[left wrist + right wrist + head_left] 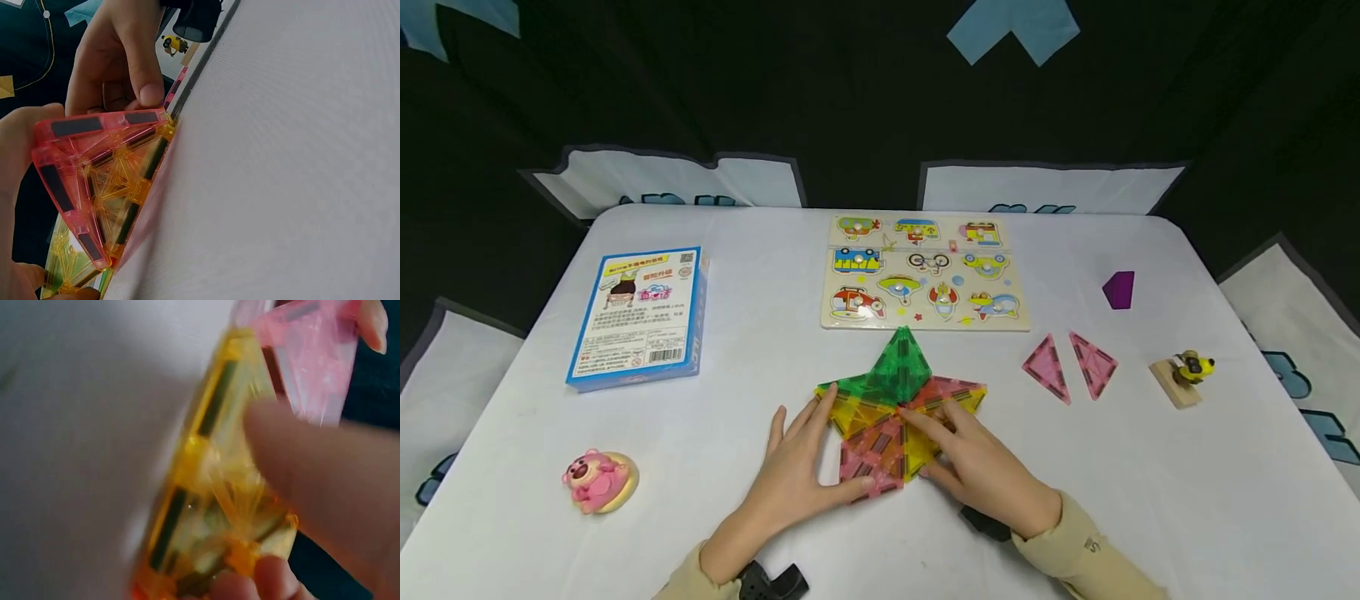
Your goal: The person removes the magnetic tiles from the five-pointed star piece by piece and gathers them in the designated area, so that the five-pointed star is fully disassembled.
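A star of translucent magnetic tiles (898, 371) lies on the table before me, with green, yellow and pink sections raised into points. My left hand (801, 471) spreads along its left side, fingers fairly straight. Its thumb touches the pink point (65, 144); a finger reaches the tip where green meets yellow. From the right, my right hand (981, 462) pinches a yellow section (225, 469) between thumb and fingers, the index fingertip near the star's middle. Two loose pink triangle tiles (1047, 369) lie to the right of the star.
Behind the star lies a wooden vehicle puzzle board (925, 271). On the left are a blue-edged box (636, 321) and a pink bear figure (598, 482). To the right sit a purple block (1120, 290) and a yellow-black toy on a wooden base (1176, 385).
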The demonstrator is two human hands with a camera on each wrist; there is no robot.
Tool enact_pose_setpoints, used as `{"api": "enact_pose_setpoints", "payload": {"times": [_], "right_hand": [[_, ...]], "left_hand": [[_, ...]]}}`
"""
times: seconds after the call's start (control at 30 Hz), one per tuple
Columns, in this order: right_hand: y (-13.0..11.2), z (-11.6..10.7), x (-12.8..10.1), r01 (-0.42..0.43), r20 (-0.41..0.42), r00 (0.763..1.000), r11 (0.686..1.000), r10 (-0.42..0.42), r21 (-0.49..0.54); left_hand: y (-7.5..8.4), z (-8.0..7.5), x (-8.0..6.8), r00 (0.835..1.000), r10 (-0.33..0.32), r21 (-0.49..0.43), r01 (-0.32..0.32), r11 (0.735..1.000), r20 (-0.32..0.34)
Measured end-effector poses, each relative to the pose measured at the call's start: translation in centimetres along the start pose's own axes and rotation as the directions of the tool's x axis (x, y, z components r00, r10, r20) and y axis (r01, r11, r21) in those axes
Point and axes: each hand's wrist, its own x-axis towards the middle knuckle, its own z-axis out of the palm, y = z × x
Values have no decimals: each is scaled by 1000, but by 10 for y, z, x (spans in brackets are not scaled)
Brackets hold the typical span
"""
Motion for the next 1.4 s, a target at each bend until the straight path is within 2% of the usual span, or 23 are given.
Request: {"api": "enact_pose_setpoints", "payload": {"times": [0.3,0.63,0.8,0.97,1.13,1.3,1.4], "right_hand": [[0,9,1,15,-95,995,1000,-14,3],[5,5,-3,51,-80,996,997,-46,60],[8,3,-4,75,-78,995,991,-66,108],[7,2,-4,34,-43,999,969,-24,245],[6,-3,-2,-31,32,999,927,20,375],[8,-11,-3,-35,52,999,883,13,468],[11,-14,-3,-24,44,999,870,2,493]], "left_hand": [[-1,1,0,1000,-1,13,1,1000,-4],[-1,2,-2,1000,-10,17,10,1000,15],[-1,1,-2,1000,6,21,-6,1000,10],[-2,1,-2,1000,17,33,-17,999,4],[-1,2,-3,1000,12,42,-12,999,3],[-1,3,-3,1000,17,86,-16,996,-12],[-1,3,-3,999,30,109,-27,994,-24]]}}
